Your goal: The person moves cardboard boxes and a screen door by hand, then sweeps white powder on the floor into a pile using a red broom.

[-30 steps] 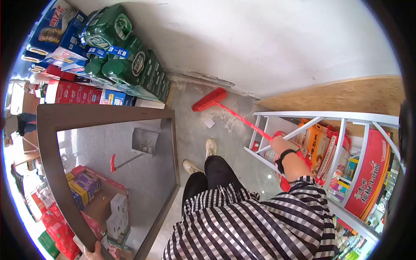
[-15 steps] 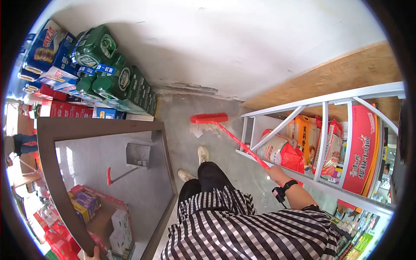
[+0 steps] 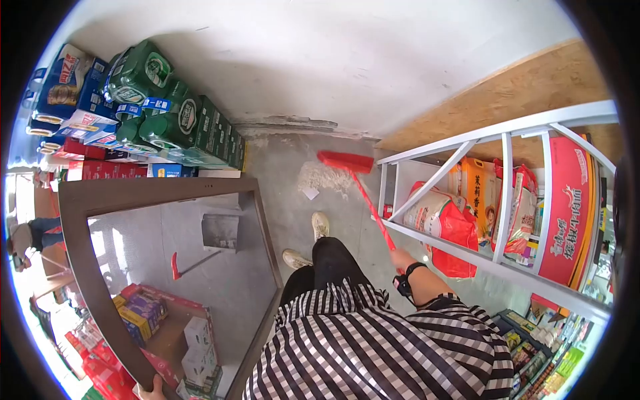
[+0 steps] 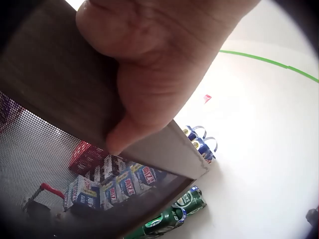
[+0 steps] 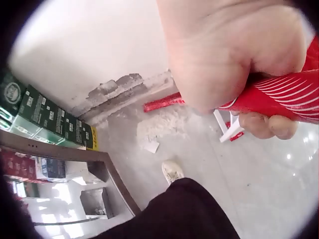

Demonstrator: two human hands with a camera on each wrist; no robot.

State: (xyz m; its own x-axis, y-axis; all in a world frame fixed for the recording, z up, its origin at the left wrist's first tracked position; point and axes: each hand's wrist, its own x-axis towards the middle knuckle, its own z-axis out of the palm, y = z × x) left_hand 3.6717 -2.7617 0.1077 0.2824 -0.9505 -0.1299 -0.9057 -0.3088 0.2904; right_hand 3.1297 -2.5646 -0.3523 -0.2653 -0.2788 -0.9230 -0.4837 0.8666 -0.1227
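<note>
My right hand grips the red handle of a broom whose red head lies on the grey floor by the wall, close to the ladder's foot. Just left of the head spreads a pale patch of crumbly debris, with a white paper scrap at its near edge. In the right wrist view, curled fingers wrap the thick red handle. My left hand holds the brown frame of a mesh screen door; in the left wrist view the thumb side lies over the frame.
A white ladder stands on the right, with rice bags and a red carton behind it. Green bottle packs are stacked at left. Through the mesh show a dustpan and an open box.
The broom head has shifted right relative to the paper scrap, leaving the debris patch more exposed. My right hand has come in nearer my body. The left hand stays on the door frame.
</note>
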